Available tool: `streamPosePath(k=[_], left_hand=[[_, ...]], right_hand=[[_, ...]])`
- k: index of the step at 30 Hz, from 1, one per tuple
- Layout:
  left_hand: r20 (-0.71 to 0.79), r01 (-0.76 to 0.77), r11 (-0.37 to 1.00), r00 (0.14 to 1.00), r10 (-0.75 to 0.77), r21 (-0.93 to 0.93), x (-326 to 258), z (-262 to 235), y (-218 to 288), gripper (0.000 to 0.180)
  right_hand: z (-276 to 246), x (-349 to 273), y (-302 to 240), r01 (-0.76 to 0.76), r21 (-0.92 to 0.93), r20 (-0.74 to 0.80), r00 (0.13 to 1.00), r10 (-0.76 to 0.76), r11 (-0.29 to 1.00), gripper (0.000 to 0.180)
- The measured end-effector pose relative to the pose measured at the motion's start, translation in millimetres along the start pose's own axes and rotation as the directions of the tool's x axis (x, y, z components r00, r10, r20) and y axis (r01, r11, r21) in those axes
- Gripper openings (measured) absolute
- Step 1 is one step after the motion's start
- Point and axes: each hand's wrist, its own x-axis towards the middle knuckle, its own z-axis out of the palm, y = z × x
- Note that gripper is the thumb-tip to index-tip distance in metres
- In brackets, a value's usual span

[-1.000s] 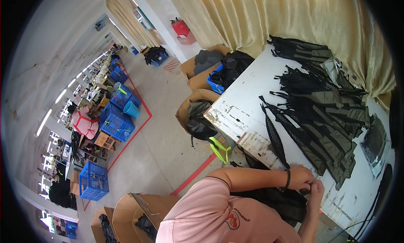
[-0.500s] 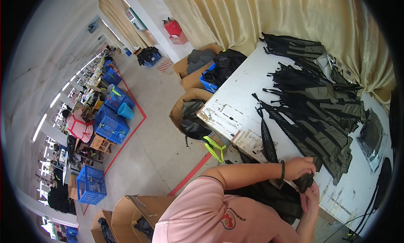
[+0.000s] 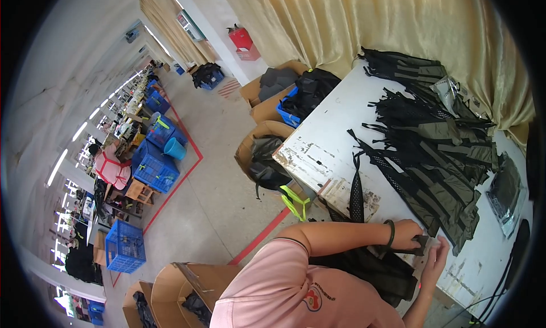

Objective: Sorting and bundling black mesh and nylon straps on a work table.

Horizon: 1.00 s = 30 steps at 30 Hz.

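My left hand (image 3: 407,236), with a dark band round its wrist, is closed on a bunched end of dark olive fabric (image 3: 421,244) at the table's near edge. My right hand (image 3: 437,258) is just to its right, fingers stretched upward; a small pale patch shows between the hands, and I cannot tell what it is. Below my left forearm a larger dark fabric piece (image 3: 375,274) hangs off the edge in front of me. Just beyond my hands, olive and black pieces with mesh straps (image 3: 438,180) lie fanned in overlapping layers.
The white table (image 3: 318,152) has worn, chipped edges. A clear plastic packet (image 3: 506,194) lies at its right. Left of the table are a carton (image 3: 245,152) of dark material and a blue crate (image 3: 289,115). Open cartons (image 3: 170,288) stand lower left. A co-worker (image 3: 114,166) is far left.
My right hand has come off the bunched fabric, and its fingers have straightened. My left hand keeps its hold and has shifted slightly left and down. The whole view has shifted slightly.
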Motion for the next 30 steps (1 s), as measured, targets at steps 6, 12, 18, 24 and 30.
streamPosePath(k=[6, 12, 18, 24, 30], left_hand=[[0.109, -0.045, 0.999, 0.993, 0.041, 0.03, -4.8, -5.6, -1.9, 0.028], [0.325, -0.088, 0.996, 0.943, 0.078, 0.016, -40.0, -51.2, -27.0, 0.027], [0.545, 0.242, 0.97, 0.817, -0.191, -0.022, -79.9, -91.7, -45.7, 0.021], [0.761, 0.611, 0.792, 0.515, -0.395, -0.002, -128.4, -29.1, -95.4, 0.024], [0.766, 0.14, 0.895, 0.472, -0.436, 0.423, -130.8, -2.9, -101.6, 0.048]], right_hand=[[-14.2, -1.8, -3.7, -0.178, 0.014, 0.375, 0.913, 0.16, 0.984, 0.011], [-58.2, -4.6, 6.2, -0.102, 0.187, 0.178, 0.982, 0.068, 0.977, 0.014], [-119.9, -25.2, 31.9, -0.293, 0.305, 0.208, 0.949, 0.237, 0.906, 0.015], [-127.7, -83.6, 73.7, -0.445, -0.53, 0.473, 0.552, 0.687, 0.722, 0.013], [-149.8, -91.8, 78.3, -0.764, -0.322, 0.346, 0.455, 0.82, 0.56, 0.017]])
